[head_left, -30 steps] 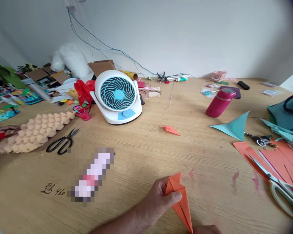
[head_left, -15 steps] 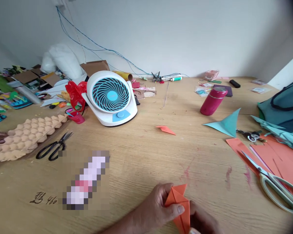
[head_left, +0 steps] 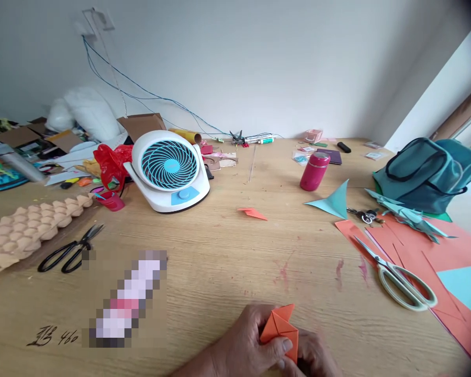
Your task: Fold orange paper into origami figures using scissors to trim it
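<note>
A folded orange paper piece point(head_left: 279, 327) is held near the front edge of the view, over the wooden table point(head_left: 204, 283); whether the table is touched by it cannot be told. A pointed flap is noted at its top, with crease lines below. The piece is gripped by the left hand point(head_left: 255, 337), the thumb being laid flat across its front and the other fingers largely hidden behind. Its lower end is pinched by the right hand point(head_left: 316, 356), whose fingers are bent close together and partly concealed by the paper. Beyond the hands, a small orange paper scrap point(head_left: 253, 213) is found lying alone. To the right, white-handled scissors point(head_left: 387, 265) are laid partly over orange paper sheets point(head_left: 459, 241), beside which a bunch of keys point(head_left: 367, 217) and a teal paper triangle point(head_left: 335, 203) are placed. A magenta bottle point(head_left: 314, 173) is stood behind the triangle, and a teal bag point(head_left: 419, 175) is set at the far right. To the left, black-handled scissors point(head_left: 83, 243) are positioned near an egg tray point(head_left: 27, 230). Farther back, a white fan point(head_left: 167, 167) is stood with a small red bucket point(head_left: 112, 201) and a red plastic bag point(head_left: 115, 162) beside it.
</note>
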`<action>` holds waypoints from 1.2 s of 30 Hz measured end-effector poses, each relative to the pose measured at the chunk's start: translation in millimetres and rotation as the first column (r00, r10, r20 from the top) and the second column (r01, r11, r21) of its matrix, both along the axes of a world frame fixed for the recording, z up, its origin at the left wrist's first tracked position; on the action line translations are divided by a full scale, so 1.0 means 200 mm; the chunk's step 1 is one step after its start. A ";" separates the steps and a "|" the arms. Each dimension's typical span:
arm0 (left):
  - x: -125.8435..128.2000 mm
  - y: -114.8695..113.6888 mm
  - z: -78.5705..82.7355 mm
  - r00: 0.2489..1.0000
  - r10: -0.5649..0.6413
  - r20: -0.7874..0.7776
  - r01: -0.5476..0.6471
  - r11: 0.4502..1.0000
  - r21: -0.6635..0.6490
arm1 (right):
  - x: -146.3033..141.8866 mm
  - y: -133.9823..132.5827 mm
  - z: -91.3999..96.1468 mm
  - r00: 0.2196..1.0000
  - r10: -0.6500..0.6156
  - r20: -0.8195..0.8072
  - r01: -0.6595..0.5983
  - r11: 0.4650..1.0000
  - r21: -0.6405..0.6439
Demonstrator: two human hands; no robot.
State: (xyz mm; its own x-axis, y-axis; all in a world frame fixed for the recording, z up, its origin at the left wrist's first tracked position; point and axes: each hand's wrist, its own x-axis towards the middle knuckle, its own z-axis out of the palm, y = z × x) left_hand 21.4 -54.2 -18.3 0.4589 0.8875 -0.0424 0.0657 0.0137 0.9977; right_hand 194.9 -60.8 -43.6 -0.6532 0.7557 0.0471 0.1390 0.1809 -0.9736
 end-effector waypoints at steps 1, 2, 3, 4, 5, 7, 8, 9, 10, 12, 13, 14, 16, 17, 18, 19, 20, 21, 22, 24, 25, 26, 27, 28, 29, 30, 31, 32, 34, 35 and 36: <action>0.00 0.00 0.01 1.000 -0.013 0.009 0.013 1.000 0.023 | 0.00 0.00 0.00 1.000 0.007 -0.002 -0.007 1.000 0.000; 0.00 0.00 0.01 0.999 -0.031 0.014 0.030 0.999 0.039 | 0.00 0.00 0.01 1.000 0.016 -0.007 -0.016 1.000 -0.006; 0.00 0.00 0.01 0.999 -0.047 0.017 0.046 0.998 0.051 | 0.00 0.00 0.01 1.000 0.027 -0.014 -0.027 0.999 -0.019; -0.01 0.00 0.02 0.998 -0.063 0.016 0.062 0.996 0.060 | -0.01 0.00 0.02 0.999 0.039 -0.022 -0.040 0.999 -0.035; -0.01 0.00 0.02 0.997 -0.081 0.013 0.080 0.995 0.065 | -0.01 -0.01 0.03 0.998 0.046 -0.038 -0.048 0.997 -0.053; -0.02 0.00 0.02 0.993 -0.115 0.013 0.114 0.992 0.050 | -0.01 -0.02 0.04 0.996 0.037 -0.077 -0.043 0.996 -0.079; -0.02 0.00 0.01 0.992 -0.129 0.016 0.128 0.991 0.036 | -0.01 -0.02 0.05 0.995 0.032 -0.095 -0.040 0.996 -0.085; -0.02 0.00 0.01 0.990 -0.139 0.019 0.138 0.990 0.026 | -0.01 -0.02 0.05 0.993 0.027 -0.111 -0.037 0.996 -0.085; -0.02 0.00 0.01 0.989 -0.145 0.020 0.145 0.989 0.021 | -0.01 -0.02 0.05 0.992 0.026 -0.122 -0.036 0.996 -0.080; -0.02 -0.01 0.02 0.988 -0.151 0.020 0.150 0.988 0.033 | -0.01 -0.03 0.05 0.992 0.030 -0.121 -0.037 0.998 -0.059; -0.02 -0.01 0.02 0.988 -0.156 0.019 0.155 0.987 0.044 | -0.01 -0.03 0.05 0.993 0.028 -0.114 -0.033 0.999 -0.043; -0.02 -0.01 0.02 0.987 -0.162 0.016 0.161 0.986 0.053 | 0.00 -0.04 0.05 0.994 0.026 -0.102 -0.029 0.999 -0.028; -0.02 -0.01 0.02 0.986 -0.167 0.010 0.167 0.984 0.063 | 0.00 -0.05 0.05 0.997 0.006 -0.073 -0.006 1.000 0.004; -0.03 -0.02 0.02 0.986 -0.168 0.009 0.167 0.984 0.066 | 0.00 -0.06 0.06 0.998 -0.018 -0.057 0.019 1.000 0.015; -0.03 -0.02 0.01 0.986 -0.168 0.013 0.167 0.984 0.068 | 0.00 -0.06 0.06 0.998 -0.052 -0.043 0.053 0.998 0.021; -0.03 -0.02 0.01 0.985 -0.169 0.021 0.167 0.984 0.068 | -0.01 -0.07 0.06 0.995 -0.089 -0.032 0.090 0.996 0.022; -0.03 -0.02 0.00 0.985 -0.171 0.031 0.169 0.983 0.065 | -0.01 -0.07 0.06 0.992 -0.126 -0.027 0.126 0.992 0.016; -0.03 -0.01 -0.01 0.984 -0.171 0.042 0.168 0.984 0.064 | -0.01 -0.08 0.06 0.988 -0.151 -0.027 0.151 0.988 0.007; -0.03 -0.01 -0.01 0.985 -0.165 0.045 0.162 0.985 0.064 | -0.01 -0.08 0.06 0.987 -0.160 -0.028 0.160 0.987 -0.004; -0.03 -0.01 -0.02 0.990 -0.137 0.031 0.135 0.989 0.067 | -0.02 -0.07 0.04 0.989 -0.144 -0.034 0.144 0.989 -0.024; -0.03 0.00 -0.02 0.992 -0.127 0.020 0.125 0.990 0.066 | -0.01 -0.07 0.03 0.990 -0.136 -0.037 0.135 0.990 -0.031; -0.03 0.00 -0.02 0.992 -0.123 0.013 0.122 0.990 0.063 | -0.01 -0.06 0.03 0.990 -0.137 -0.040 0.136 0.990 -0.038; -0.03 0.00 -0.02 0.992 -0.124 0.012 0.123 0.991 0.055 | -0.01 -0.06 0.02 0.988 -0.149 -0.045 0.147 0.988 -0.047; -0.03 0.00 -0.02 0.990 -0.137 0.020 0.136 0.990 0.047 | 0.00 -0.06 0.02 0.983 -0.175 -0.054 0.172 0.983 -0.057; -0.03 0.01 -0.02 0.991 -0.129 0.032 0.128 0.991 0.050 | 0.00 -0.06 0.03 0.977 -0.205 -0.057 0.201 0.977 -0.074; -0.03 0.01 -0.02 0.997 -0.076 0.033 0.075 0.996 0.052 | 0.00 -0.06 0.03 0.971 -0.230 -0.061 0.224 0.970 -0.097; -0.03 0.01 -0.02 0.998 -0.046 0.043 0.044 0.998 0.039 | 0.00 -0.06 0.04 0.966 -0.251 -0.059 0.243 0.963 -0.115; -0.03 0.02 -0.03 0.998 -0.029 0.055 0.028 0.999 0.019 | 0.01 -0.06 0.05 0.958 -0.281 -0.059 0.273 0.954 -0.123; -0.04 0.03 -0.05 0.997 -0.003 0.075 0.005 1.000 -0.017 | 0.01 -0.05 0.06 0.946 -0.315 -0.081 0.303 0.944 -0.131; -0.04 0.04 -0.05 0.996 -0.001 0.084 0.004 0.999 -0.033 | 0.00 -0.04 0.07 0.944 -0.322 -0.075 0.308 0.940 -0.148; -0.04 0.04 -0.06 0.996 0.001 0.088 0.003 0.999 -0.041 | 0.00 -0.04 0.08 0.943 -0.327 -0.064 0.313 0.935 -0.165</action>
State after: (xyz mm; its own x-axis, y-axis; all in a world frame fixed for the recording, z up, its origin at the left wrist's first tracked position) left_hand 12.6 -45.8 -29.6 0.4633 0.8854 -0.0379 -0.0225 0.0546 0.9983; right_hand 195.6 -68.9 -28.1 -0.3737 0.9268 -0.0368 0.0773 -0.0084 -0.9970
